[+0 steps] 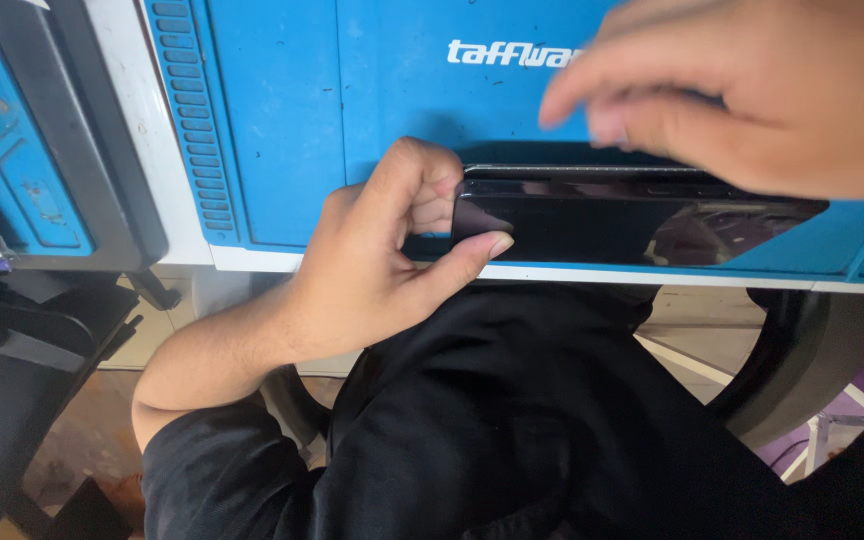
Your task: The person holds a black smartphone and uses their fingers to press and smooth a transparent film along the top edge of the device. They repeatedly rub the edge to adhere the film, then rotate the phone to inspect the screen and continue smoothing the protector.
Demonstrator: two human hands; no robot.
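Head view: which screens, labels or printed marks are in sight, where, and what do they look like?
Phone: dark glossy screen, unlit, flat rectangle at the mat's near edge, left hand pinching its end.
Logo: white lettering printed on the blue mat, partly behind the blurred right hand.

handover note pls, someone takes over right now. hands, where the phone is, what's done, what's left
Left hand: grip shut on the dark phone, thumb and fingers pinching its left end.
Right hand: blurred, above the phone's right part, fingers curled, holds nothing visible.
Phone: lies lengthwise on the blue work mat at the near table edge, glossy face up, looks closed.
Done: phone steadied on the mat.
Left: no opening or tool visible yet.
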